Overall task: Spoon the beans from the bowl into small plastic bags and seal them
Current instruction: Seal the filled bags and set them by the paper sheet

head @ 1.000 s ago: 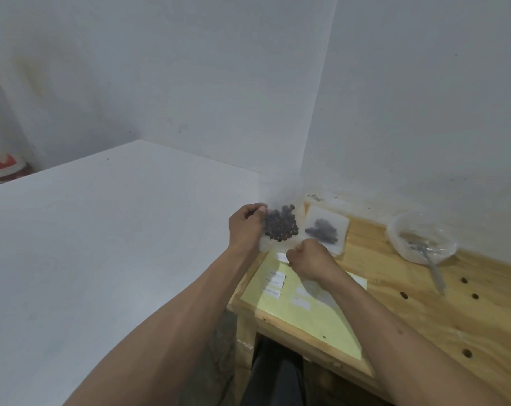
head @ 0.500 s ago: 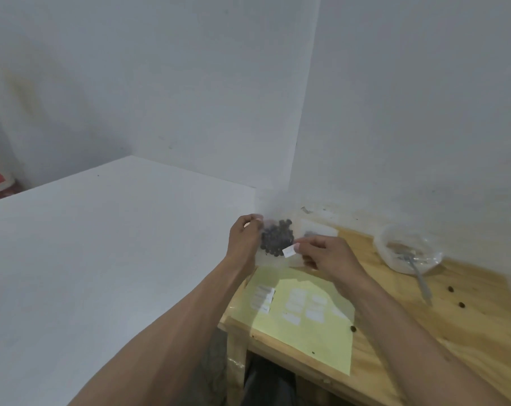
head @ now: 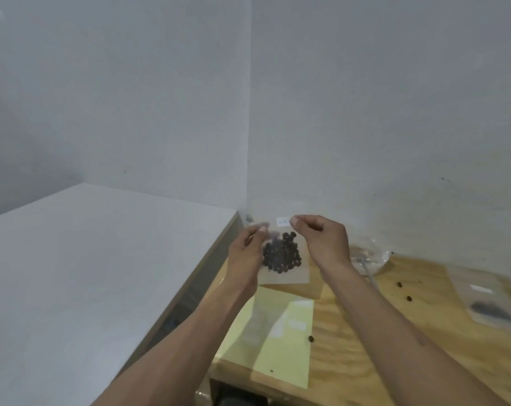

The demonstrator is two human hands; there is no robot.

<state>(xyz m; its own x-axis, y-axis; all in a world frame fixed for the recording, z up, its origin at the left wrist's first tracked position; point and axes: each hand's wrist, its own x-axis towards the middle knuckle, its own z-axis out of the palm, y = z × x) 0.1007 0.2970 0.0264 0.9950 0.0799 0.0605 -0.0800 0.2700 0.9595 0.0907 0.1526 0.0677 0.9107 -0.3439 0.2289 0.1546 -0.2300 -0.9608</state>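
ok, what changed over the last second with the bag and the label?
The right hand picked a white label off the yellow sheet and now pinches it at the top of the bag of beans, which is raised higher above the table. The left hand still grips the bag's left edge.

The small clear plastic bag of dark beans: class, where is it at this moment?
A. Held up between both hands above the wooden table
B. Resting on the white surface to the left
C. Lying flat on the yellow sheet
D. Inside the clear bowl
A: the small clear plastic bag of dark beans hangs above the wooden table, pinched near its top by the left hand and the right hand.
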